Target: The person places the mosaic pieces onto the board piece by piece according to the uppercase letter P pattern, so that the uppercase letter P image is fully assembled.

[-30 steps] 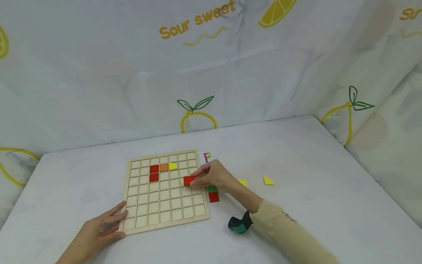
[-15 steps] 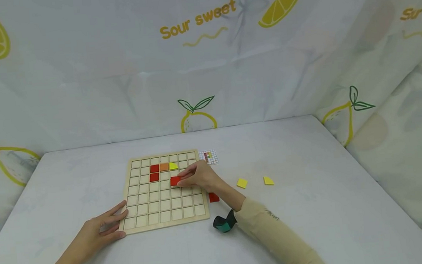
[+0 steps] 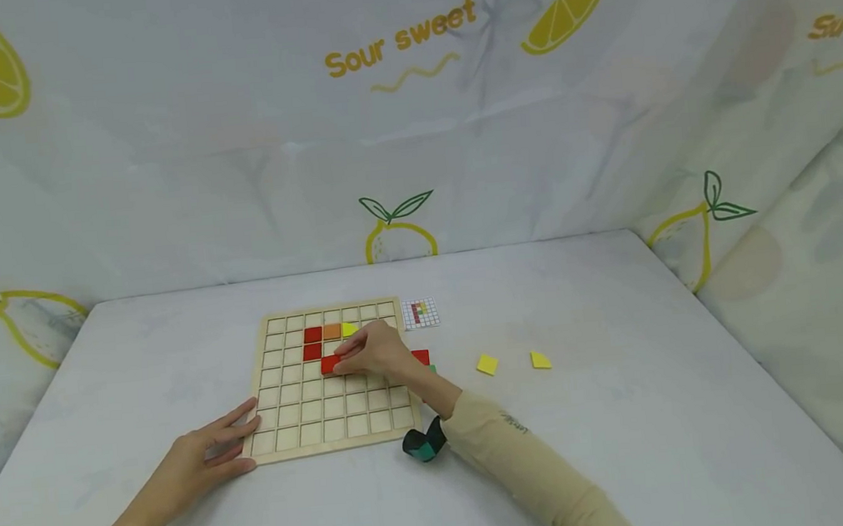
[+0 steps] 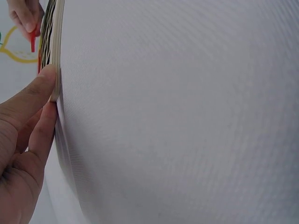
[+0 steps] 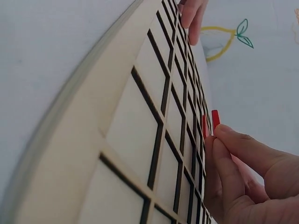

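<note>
Near the middle of the wooden grid board (image 3: 331, 430), the right hand (image 3: 378, 354) pinches a red square piece (image 3: 330, 364) by its right side. That piece (image 5: 215, 117) stands off the board in the right wrist view, between thumb and fingers. The left hand (image 3: 202, 464) holds the board's lower left corner; its thumb and fingers lie against the board edge (image 4: 57, 46) in the left wrist view. Up the board sit two dark red squares (image 3: 312, 352), an orange square (image 3: 331, 331) and a yellow piece (image 3: 349, 329), partly hidden by the right hand.
A small printed pattern card (image 3: 421, 313) lies at the board's upper right. Two yellow pieces (image 3: 486, 364) (image 3: 540, 360) lie farther right. A red piece (image 3: 421, 357) and a partly covered green one (image 3: 432, 369) lie beside the board. A dark green object (image 3: 424, 445) hangs by the right sleeve.
The right hand has moved left across the board with the red piece, uncovering pieces at the board's right side. The left hand has kept its hold on the corner.
</note>
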Demonstrator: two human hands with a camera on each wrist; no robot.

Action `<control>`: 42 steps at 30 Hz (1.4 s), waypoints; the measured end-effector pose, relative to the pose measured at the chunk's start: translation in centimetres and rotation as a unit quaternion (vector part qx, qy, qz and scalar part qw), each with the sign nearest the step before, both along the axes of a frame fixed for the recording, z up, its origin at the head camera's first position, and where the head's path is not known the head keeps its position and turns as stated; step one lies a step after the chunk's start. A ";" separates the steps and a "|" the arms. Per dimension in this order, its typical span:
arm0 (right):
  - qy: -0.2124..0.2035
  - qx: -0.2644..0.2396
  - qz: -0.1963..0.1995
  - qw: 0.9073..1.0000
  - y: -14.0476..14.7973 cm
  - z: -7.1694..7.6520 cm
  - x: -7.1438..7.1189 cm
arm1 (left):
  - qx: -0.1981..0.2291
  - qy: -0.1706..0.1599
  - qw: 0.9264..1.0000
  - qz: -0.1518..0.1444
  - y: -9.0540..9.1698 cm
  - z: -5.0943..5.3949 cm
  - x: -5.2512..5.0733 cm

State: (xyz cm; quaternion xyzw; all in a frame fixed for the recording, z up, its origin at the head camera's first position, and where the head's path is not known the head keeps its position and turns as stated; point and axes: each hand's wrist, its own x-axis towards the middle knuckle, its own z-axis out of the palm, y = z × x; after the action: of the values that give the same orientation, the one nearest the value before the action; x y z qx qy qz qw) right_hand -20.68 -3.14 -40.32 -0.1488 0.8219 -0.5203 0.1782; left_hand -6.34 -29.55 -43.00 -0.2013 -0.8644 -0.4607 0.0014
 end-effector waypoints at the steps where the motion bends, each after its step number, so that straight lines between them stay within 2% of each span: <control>1: 0.003 0.000 0.000 1.000 -0.2 0.0 0.0 | -0.002 0.000 1.000 0.001 0.0 0.0 0.0; 11: 0.035 0.020 0.005 0.999 -1.7 -0.6 -0.2 | -0.010 0.006 1.000 0.009 -0.1 -0.1 0.0; 17: 0.063 0.042 0.019 0.997 -2.2 -0.2 -0.1 | -0.001 0.003 1.000 0.007 -0.2 -0.2 0.0; 30: 0.039 0.080 0.016 0.996 -2.4 0.4 -0.3 | -0.001 0.001 1.000 0.004 0.0 -0.1 0.0; 42: 0.060 0.096 0.027 0.993 -2.7 0.3 -0.5 | -0.009 0.006 1.000 0.009 0.0 0.0 -0.1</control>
State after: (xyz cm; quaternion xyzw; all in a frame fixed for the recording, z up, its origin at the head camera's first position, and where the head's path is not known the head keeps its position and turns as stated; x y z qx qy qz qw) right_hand -21.15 -5.87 -39.98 -0.1842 0.8728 -0.4242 0.1559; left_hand -6.41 -29.51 -42.98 -0.1961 -0.8705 -0.4514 0.0090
